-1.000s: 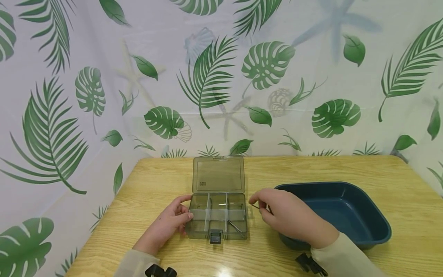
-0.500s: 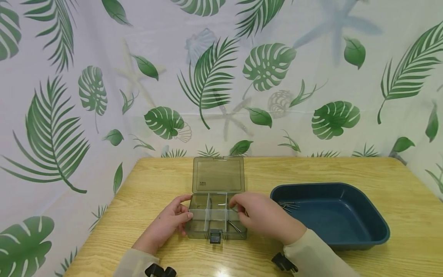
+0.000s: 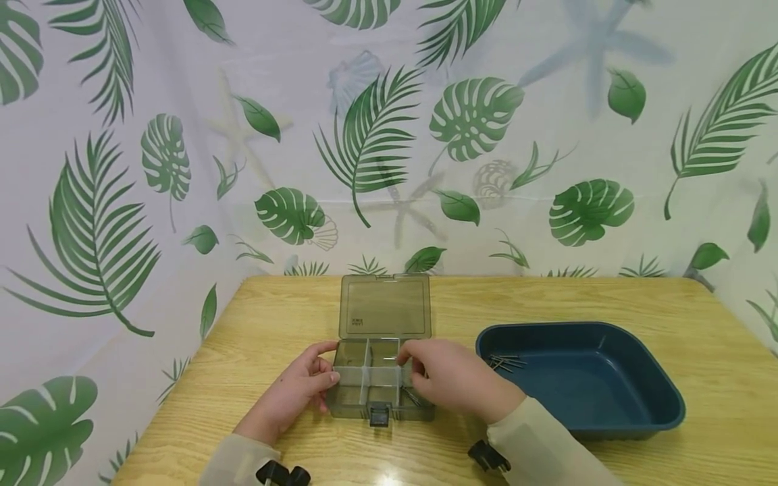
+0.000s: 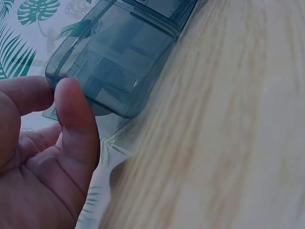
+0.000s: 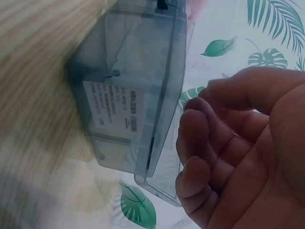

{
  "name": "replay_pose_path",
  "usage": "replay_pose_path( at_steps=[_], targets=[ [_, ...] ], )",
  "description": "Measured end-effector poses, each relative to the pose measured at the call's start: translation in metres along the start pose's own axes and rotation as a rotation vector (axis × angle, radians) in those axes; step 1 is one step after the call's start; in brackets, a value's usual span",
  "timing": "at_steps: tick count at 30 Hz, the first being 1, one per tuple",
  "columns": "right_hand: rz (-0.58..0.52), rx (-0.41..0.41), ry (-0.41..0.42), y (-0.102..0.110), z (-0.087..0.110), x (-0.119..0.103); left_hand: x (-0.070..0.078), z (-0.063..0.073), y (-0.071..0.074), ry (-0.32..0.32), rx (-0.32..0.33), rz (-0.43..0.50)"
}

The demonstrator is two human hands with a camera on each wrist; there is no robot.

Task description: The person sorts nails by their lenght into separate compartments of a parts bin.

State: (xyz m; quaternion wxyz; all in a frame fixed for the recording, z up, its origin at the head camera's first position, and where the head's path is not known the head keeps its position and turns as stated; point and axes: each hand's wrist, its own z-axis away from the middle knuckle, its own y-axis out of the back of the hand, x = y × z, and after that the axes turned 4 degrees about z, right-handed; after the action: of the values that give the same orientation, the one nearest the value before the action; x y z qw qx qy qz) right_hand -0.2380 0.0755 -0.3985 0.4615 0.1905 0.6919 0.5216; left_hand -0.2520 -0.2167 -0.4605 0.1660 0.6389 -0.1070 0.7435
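Note:
A smoky see-through compartment box (image 3: 352, 410) stands on the table with its lid (image 3: 385, 304) raised at the back. My left hand (image 3: 298, 390) grips its left side, thumb at the rim and fingers behind, as the left wrist view also shows. Over the right-hand compartments is my right hand (image 3: 456, 378), fingers loosely bent, thumb and index fingertip apart, nothing visible between them. In the right wrist view the right hand's fingertips (image 5: 193, 126) are beside the box's labelled side wall. A few thin metal nails (image 3: 412, 397) lie in the front right compartment; the hand partly covers the back right one.
A dark blue tray (image 3: 665, 385) stands to the right of the box, with several thin nails (image 3: 506, 362) at its left end. The wood-grain table (image 3: 273, 317) ends at a leaf-print cloth (image 3: 516, 223) behind. A black latch (image 3: 379, 413) hangs at the box's front.
My right hand has moved left from the tray's edge to over the box. The thin nail between its fingertips a second ago no longer shows. The left hand stays put.

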Motion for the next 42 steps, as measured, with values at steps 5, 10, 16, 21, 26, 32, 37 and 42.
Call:
replay_pose_path(
  at_steps=[5,10,16,21,26,32,37,42],
  targets=[
    [0.008,0.015,-0.027,0.004,0.005,0.003,-0.001,-0.001,0.000,-0.008,0.003,0.001],
    [0.033,0.074,-0.054,0.015,0.014,0.009,-0.003,-0.001,0.000,-0.019,0.001,0.003],
    [0.016,0.094,-0.109,0.033,0.030,0.031,-0.006,0.000,0.000,-0.016,-0.003,0.016],
    [-0.007,0.101,-0.137,0.047,0.048,0.053,-0.007,0.000,-0.001,-0.029,-0.013,0.019],
    [-0.005,0.104,-0.172,0.054,0.066,0.072,-0.008,0.000,-0.001,-0.028,-0.018,0.025],
    [0.070,0.077,-0.218,0.051,0.080,0.093,-0.010,0.000,0.000,-0.038,-0.024,0.024],
    [0.128,0.014,-0.242,0.045,0.088,0.108,-0.013,0.001,0.001,-0.044,-0.021,0.015],
    [0.149,-0.028,-0.262,0.041,0.091,0.120,-0.014,0.001,0.000,-0.045,-0.016,0.013]
  ],
)
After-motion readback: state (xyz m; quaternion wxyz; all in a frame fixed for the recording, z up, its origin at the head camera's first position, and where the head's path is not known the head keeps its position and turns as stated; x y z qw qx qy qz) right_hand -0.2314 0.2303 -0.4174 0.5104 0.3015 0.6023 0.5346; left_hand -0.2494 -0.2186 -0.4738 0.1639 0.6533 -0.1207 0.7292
